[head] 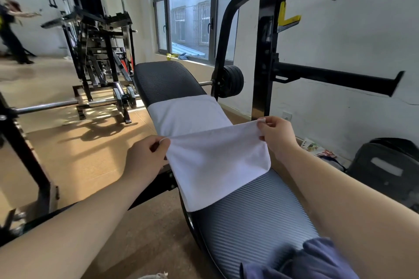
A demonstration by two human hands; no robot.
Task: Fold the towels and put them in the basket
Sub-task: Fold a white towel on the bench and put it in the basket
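Observation:
A white towel (213,156) lies lengthwise on the black ribbed weight bench (254,215). Its near half is lifted and doubled over toward the far half. My left hand (145,158) pinches the lifted towel's left corner just off the bench's left edge. My right hand (277,135) pinches the right corner, raised slightly higher. The far half of the towel stays flat on the bench. No basket is in view.
A barbell rack upright (265,52) and its side arm (335,79) stand close on the right. A barbell (68,104) and a weight machine (97,47) occupy the floor to the left. A dark bag (385,172) sits by the right wall. A person stands far left.

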